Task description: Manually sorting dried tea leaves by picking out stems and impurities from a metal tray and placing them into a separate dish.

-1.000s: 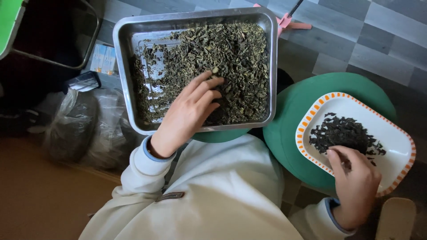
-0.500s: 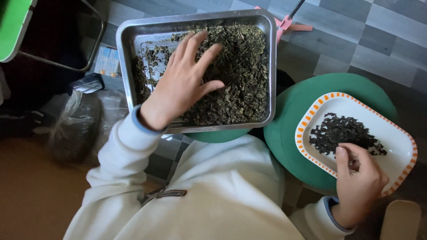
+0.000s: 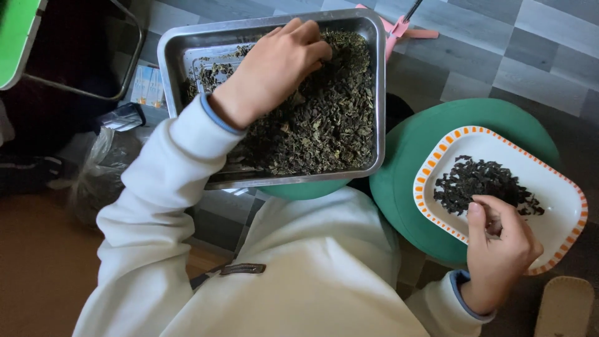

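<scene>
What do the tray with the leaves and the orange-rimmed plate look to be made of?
Tray: metal, probably stainless steel, going by its grey sheen and reflections. Plate: smooth glossy white with an orange dashed rim; ceramic or melamine, cannot tell which.

The person is wearing a roomy cream-white sweatshirt (image 3: 299, 274) of soft, thick fabric, its long sleeves creased along the arms. Each sleeve ends in a narrow blue ribbed cuff (image 3: 215, 115), and there's the other one at the right wrist. A small brown rectangular tab (image 3: 242, 269) sits on the front of the sweatshirt. Both hands are bare, no gloves, rings or watch showing.
</scene>
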